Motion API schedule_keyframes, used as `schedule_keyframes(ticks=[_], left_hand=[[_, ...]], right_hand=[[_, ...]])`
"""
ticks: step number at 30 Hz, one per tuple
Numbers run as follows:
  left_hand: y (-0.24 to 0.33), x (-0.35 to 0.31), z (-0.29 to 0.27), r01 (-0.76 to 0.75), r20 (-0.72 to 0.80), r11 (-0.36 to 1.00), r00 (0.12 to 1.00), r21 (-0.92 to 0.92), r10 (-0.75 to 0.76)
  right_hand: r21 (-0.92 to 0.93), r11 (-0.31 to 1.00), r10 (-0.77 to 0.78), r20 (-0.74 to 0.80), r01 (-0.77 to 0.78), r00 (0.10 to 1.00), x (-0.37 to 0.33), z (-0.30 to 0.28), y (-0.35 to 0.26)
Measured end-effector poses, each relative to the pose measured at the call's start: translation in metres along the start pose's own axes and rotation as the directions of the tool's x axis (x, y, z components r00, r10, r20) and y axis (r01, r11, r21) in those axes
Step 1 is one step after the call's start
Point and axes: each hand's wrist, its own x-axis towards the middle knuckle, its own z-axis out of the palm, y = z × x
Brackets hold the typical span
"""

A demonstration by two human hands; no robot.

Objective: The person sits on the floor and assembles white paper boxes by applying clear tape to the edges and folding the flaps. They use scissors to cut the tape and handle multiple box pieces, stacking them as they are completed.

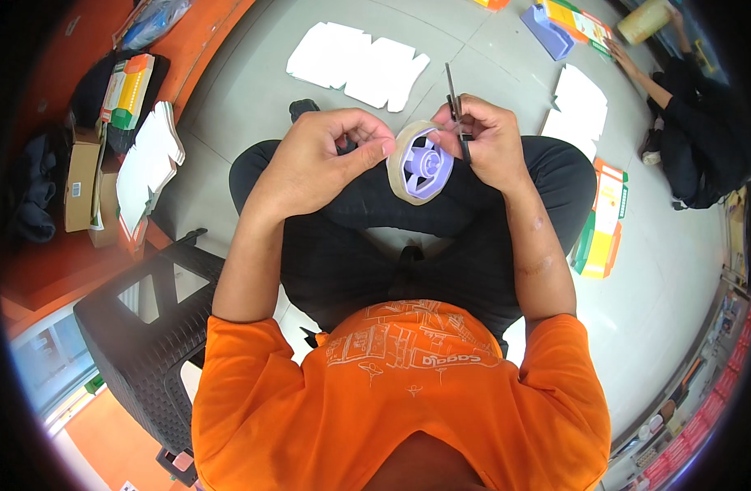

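Note:
A roll of clear tape on a lilac plastic hub is held up between my hands, above my lap. My left hand is closed in a pinch, its thumb and forefinger at the roll's left outer edge; the bit of tape between the fingertips is hard to see. My right hand grips a pair of scissors with dark handles, blades pointing up and away. That hand's thumb also presses on the hub's upper right side, so it steadies the roll as well.
Flat white cardboard blanks lie on the grey tiled floor ahead. Printed cartons lie to the right. A lilac tape dispenser and another person handling a large tape roll are far right. A black plastic chair stands left.

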Motion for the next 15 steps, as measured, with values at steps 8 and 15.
schedule_keyframes(ticks=[8, 15], left_hand=[[-0.019, -0.007, 0.014, -0.155, -0.08, 0.985, 0.986, -0.07, 0.149], [-0.027, -0.007, 0.005, 0.049, -0.193, 0.977, 0.977, -0.208, -0.09]], right_hand=[[0.205, 0.937, 0.27, 0.093, -0.283, 0.958, -0.003, 0.009, 0.003], [0.245, 0.891, 0.366, 0.11, -0.382, 0.924, -0.005, 0.019, 0.016]])
